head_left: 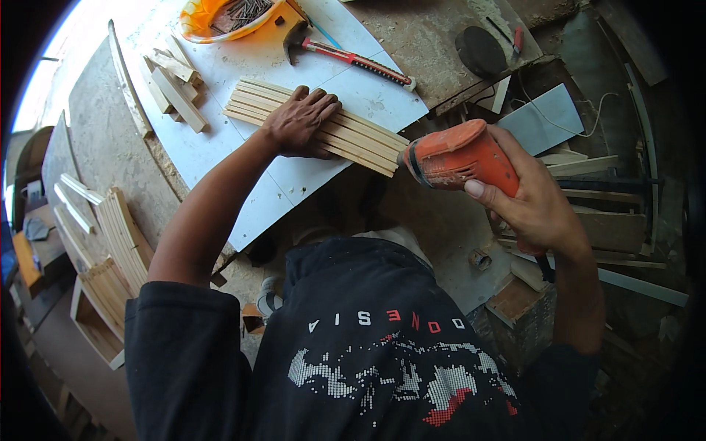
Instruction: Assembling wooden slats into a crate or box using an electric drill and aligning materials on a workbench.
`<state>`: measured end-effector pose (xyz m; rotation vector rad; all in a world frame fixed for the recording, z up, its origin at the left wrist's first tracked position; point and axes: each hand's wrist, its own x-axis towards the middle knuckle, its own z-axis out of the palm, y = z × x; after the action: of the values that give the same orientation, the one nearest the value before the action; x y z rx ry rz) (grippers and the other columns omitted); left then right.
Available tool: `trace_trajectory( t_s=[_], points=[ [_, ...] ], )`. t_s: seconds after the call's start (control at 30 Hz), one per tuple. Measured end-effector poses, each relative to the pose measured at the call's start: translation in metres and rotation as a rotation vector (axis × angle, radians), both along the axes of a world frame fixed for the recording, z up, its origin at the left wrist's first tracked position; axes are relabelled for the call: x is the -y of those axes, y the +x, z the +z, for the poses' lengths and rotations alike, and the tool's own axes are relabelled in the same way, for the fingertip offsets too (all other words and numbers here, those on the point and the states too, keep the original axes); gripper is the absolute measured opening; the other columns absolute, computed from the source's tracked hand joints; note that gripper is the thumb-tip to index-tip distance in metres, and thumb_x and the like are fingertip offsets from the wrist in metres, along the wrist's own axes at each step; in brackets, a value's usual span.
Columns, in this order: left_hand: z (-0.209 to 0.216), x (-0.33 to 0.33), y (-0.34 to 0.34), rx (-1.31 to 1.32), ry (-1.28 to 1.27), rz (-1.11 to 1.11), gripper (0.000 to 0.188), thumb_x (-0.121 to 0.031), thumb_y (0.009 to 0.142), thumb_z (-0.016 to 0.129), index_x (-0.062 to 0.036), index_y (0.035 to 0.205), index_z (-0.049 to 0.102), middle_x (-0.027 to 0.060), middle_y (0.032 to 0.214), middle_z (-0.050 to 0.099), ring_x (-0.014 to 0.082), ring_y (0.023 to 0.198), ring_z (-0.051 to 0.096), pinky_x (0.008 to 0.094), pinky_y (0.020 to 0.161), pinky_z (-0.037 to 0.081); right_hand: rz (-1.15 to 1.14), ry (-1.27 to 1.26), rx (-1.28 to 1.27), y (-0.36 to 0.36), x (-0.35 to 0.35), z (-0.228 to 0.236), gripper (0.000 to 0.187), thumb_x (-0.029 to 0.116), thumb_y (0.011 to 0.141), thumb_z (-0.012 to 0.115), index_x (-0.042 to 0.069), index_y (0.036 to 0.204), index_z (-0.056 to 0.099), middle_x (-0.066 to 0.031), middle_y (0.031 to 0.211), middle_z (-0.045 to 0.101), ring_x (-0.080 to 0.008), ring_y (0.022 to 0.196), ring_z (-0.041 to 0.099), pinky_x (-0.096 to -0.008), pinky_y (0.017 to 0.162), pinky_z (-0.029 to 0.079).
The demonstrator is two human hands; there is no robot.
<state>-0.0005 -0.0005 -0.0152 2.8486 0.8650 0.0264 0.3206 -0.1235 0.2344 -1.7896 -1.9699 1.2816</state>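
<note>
Left hand (301,126) clasps wood strips (365,142), fingers slightly spread — right hand (535,200), fingers wrapped round orange drill (462,156) — nose at strip ends.

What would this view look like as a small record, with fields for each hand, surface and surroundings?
Left hand: resting across pale wooden strips
Right hand: gripping orange drill
Drill nose: at strips' right end; contact unclear
Surface: white board
Nearby: hammer, orange bowl of nails
</note>
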Motion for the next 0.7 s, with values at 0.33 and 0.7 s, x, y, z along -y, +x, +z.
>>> trace_trajectory(
  t_s=[0.33, 0.7],
  points=[
    [-0.001, 0.000, -0.001, 0.042, -0.017, -0.008, 0.102, -0.069, 0.072, 0.077, -0.0009, 0.141, 0.047, 0.0135, 0.135, 0.054, 0.0273, 0.130, 0.049, 0.0427, 0.112, 0.033, 0.041, -0.028, 0.063, -0.007, -0.008, -0.001, 0.066, 0.037, 0.095, 0.074, 0.002, 0.143, 0.048, -0.0232, 0.114, 0.072, -0.0376, 0.107, 0.071, -0.0440, 0.095, 0.052],
    [0.005, 0.001, 0.002, 0.016, -0.020, -0.006, 0.101, -0.067, 0.071, 0.078, -0.0006, 0.141, 0.048, 0.0149, 0.137, 0.054, 0.0277, 0.131, 0.048, 0.0429, 0.112, 0.033, 0.023, -0.046, 0.110, -0.008, -0.005, -0.008, 0.063, 0.039, 0.094, 0.074, 0.005, 0.141, 0.050, -0.0226, 0.108, 0.073, -0.0369, 0.102, 0.072, -0.0438, 0.090, 0.053]
  ],
)
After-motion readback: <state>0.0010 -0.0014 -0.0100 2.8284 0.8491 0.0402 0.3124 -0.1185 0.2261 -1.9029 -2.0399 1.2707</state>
